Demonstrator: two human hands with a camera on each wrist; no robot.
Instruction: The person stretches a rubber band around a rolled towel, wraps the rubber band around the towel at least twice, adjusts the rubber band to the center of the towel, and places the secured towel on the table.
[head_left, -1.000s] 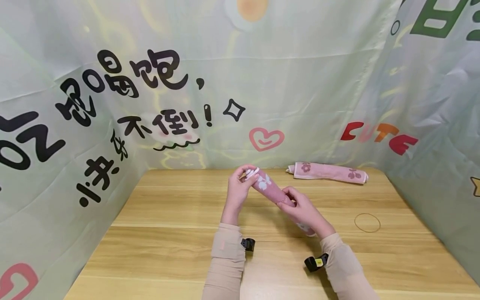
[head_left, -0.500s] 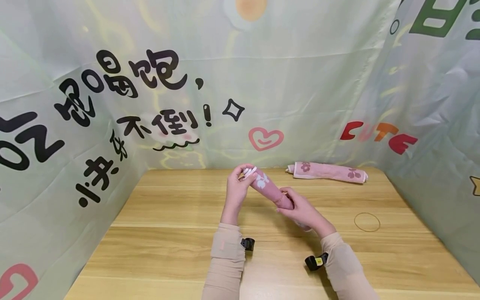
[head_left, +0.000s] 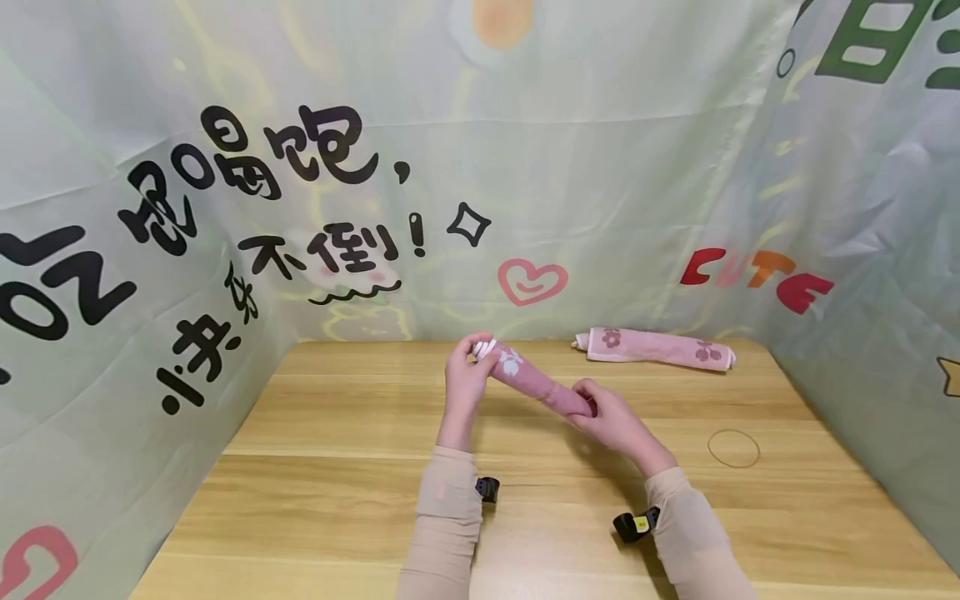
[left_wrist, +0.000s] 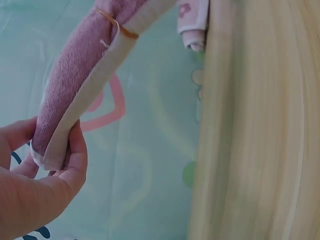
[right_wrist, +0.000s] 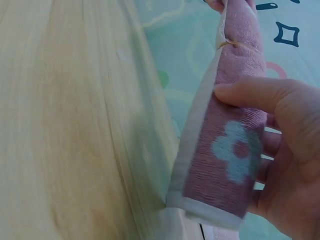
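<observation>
A rolled pink towel (head_left: 528, 377) with white edging and pale flower patterns is held slantwise above the table. My left hand (head_left: 465, 379) pinches its upper left end between thumb and fingers. Lower down, my right hand (head_left: 618, 425) grips the other end, which that hand hides in the head view. In the right wrist view the thumb (right_wrist: 245, 94) lies across the roll above a pale blue flower. A thin rubber band (left_wrist: 131, 34) circles the roll around its middle and draws it in slightly.
Another rolled pink towel (head_left: 660, 348) lies at the back right of the wooden table (head_left: 322, 500). A loose rubber band (head_left: 733, 430) rests on the wood right of my right hand. Printed fabric (head_left: 637, 167) hangs close behind the table.
My left hand has shifted left and slightly down with its end of the towel, so the roll slants less. The right hand's end no longer shows below that hand.
</observation>
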